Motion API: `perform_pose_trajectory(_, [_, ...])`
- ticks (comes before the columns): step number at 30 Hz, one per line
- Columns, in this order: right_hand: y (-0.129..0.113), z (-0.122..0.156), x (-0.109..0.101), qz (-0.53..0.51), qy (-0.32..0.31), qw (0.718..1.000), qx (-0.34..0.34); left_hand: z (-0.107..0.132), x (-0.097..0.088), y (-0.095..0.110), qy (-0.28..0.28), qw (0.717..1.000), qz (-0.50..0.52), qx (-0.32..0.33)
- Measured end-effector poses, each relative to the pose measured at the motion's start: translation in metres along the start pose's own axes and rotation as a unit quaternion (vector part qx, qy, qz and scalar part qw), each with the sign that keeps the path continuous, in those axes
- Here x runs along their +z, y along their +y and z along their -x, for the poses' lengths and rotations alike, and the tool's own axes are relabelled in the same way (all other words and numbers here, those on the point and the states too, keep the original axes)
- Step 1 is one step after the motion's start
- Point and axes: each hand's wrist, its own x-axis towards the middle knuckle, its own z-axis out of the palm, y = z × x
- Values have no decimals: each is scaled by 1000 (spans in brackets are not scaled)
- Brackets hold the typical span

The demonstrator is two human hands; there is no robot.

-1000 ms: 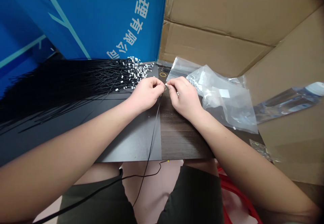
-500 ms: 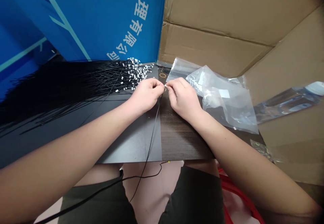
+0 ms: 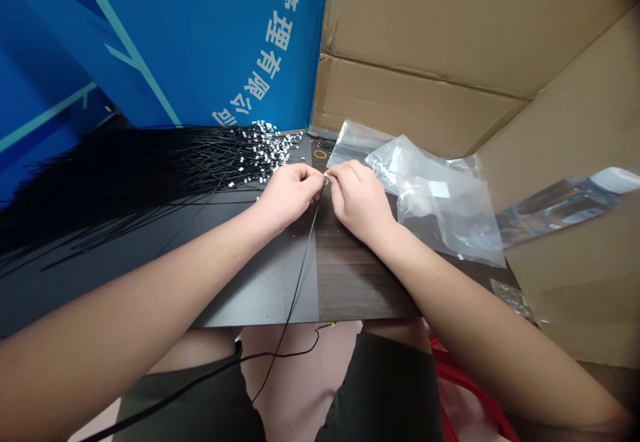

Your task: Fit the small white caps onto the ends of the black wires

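Left hand (image 3: 287,195) is curled into a loose fist, thumb and forefinger pressed together on the top end of one thin black wire (image 3: 300,275). Right hand (image 3: 360,199) is curled the same way, fingertips meeting the left ones, pinching a small pale piece (image 3: 326,177) right at the wire's tip. It's too tiny to make out properly. Both hands rest on the table (image 3: 350,282), knuckles nearly touching, around the middle of the far half.

From the pinch, the wire runs straight toward the person, crosses the near table edge and hangs down over the lap, curling left.

Rest of the scene, left to right: a big fan of black wires (image 3: 125,169) lies flat across the left side of the table, their little white plugs (image 3: 265,149) all bunched together just beyond the left hand. A blue board (image 3: 175,42) with white lettering stands behind them. Just past the right hand sit a few crumpled clear plastic bags (image 3: 440,209), the nearest one close to the knuckles. Cardboard (image 3: 425,29) walls off the back and right, and a clear bottle (image 3: 565,205) lies on its side at the far right.
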Motion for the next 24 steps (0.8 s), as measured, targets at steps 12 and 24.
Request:
perform_pose_trajectory(12, [-1, -1, -2, -23, 0, 1000, 12, -3, -4, -1, -26, 999, -34, 0])
perform_pose_trajectory(24, [1, 0, -1, -63, 11, 997, 31, 0, -2, 3, -27, 999, -39, -3])
